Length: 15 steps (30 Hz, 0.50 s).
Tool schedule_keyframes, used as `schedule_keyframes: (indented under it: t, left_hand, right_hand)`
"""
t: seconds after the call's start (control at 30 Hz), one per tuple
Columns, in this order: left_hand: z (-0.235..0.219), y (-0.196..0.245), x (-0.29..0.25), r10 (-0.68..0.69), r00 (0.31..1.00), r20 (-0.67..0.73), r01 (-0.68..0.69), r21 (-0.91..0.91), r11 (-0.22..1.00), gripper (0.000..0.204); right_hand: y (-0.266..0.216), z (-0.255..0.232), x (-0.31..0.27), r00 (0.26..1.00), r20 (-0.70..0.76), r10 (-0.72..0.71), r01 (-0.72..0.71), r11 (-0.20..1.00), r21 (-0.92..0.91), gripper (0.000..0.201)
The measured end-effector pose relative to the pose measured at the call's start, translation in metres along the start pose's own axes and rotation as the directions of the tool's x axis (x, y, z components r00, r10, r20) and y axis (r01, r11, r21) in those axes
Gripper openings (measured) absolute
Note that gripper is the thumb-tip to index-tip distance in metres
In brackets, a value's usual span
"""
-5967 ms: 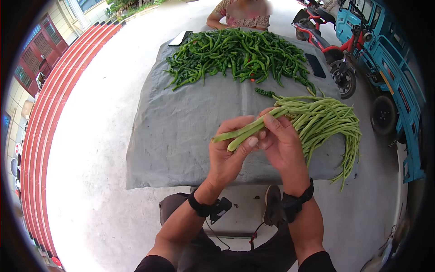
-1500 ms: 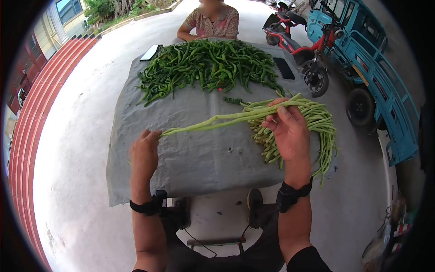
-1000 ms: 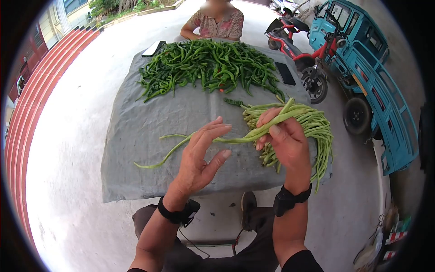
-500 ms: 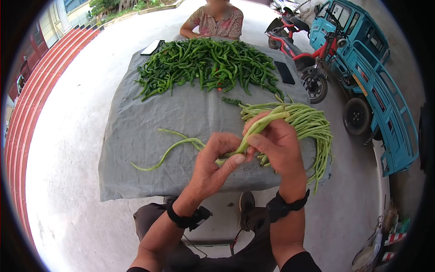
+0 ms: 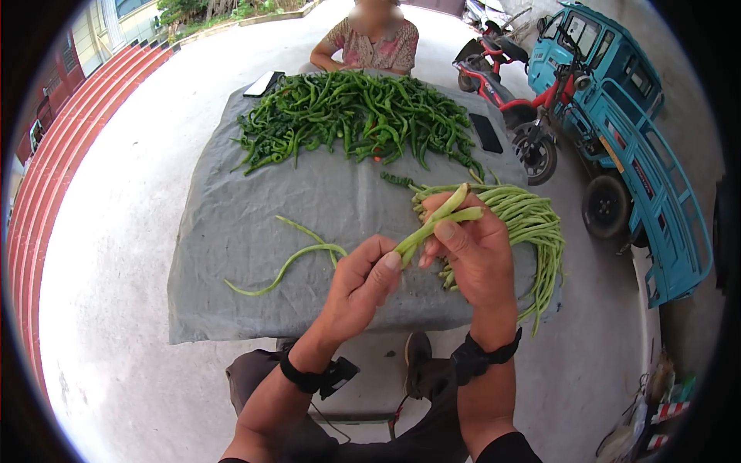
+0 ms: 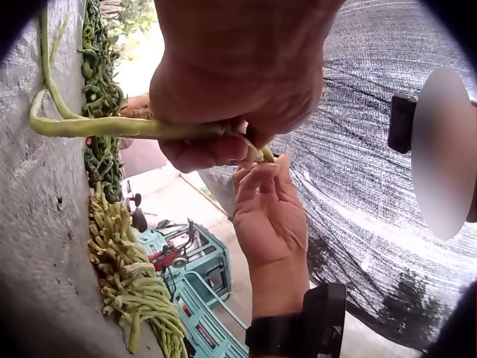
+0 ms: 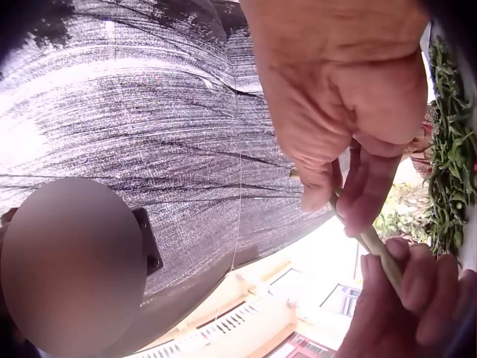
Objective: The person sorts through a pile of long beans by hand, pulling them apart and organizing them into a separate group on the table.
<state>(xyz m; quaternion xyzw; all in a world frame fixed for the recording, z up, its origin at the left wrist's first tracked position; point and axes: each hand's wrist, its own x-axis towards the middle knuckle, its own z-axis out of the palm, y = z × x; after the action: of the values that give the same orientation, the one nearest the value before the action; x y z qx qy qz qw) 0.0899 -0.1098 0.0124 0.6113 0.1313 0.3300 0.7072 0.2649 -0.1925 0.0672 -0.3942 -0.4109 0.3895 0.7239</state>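
Note:
A few yardlong beans (image 5: 440, 220) are held between my two hands over the grey cloth. My left hand (image 5: 359, 282) grips them with thumb and fingers low on the bundle. Close beside it, my right hand (image 5: 478, 258) pinches them nearer their upper ends, two of which fork apart. Thin bean tails (image 5: 287, 270) trail out past the left hand onto the cloth. In the left wrist view, a bean (image 6: 112, 127) bends out from under the left hand. The right wrist view has a bean stalk (image 7: 380, 257) running between both hands' fingers.
A pile of yardlong beans (image 5: 532, 224) lies at the right, overhanging the table edge. Green peppers (image 5: 347, 112) are heaped at the back, between a white-faced phone (image 5: 264, 83) and a black phone (image 5: 485, 133). A person (image 5: 370, 42) sits opposite. A blue cargo tricycle (image 5: 617, 139) stands right.
My left hand let go of the beans' far ends at the left and came back beside the right hand to grip them. The tails now lie on the cloth, and the upper ends have spread.

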Motion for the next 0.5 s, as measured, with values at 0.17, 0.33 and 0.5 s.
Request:
schedule_keyframes:
  t: [0.17,0.33,0.5]
  left_hand:
    - [-0.006,0.005,0.002,-0.055,0.997,0.051,0.054,0.037,0.998,0.026]
    - [-0.013,0.013,0.006,0.129,0.987,0.099,-0.162,0.499,0.852,0.022]
    - [-0.028,0.006,0.008,0.254,0.961,0.107,-0.258,0.675,0.691,0.030]
  right_hand:
    - [0.003,-0.003,0.001,0.999,-0.005,-0.039,0.039,0.999,-0.011,0.024]
    - [-0.003,-0.010,0.000,0.976,-0.181,-0.125,0.123,0.992,-0.020,0.019]
    - [-0.017,-0.046,-0.003,0.931,-0.287,-0.225,0.216,0.974,-0.062,0.022]
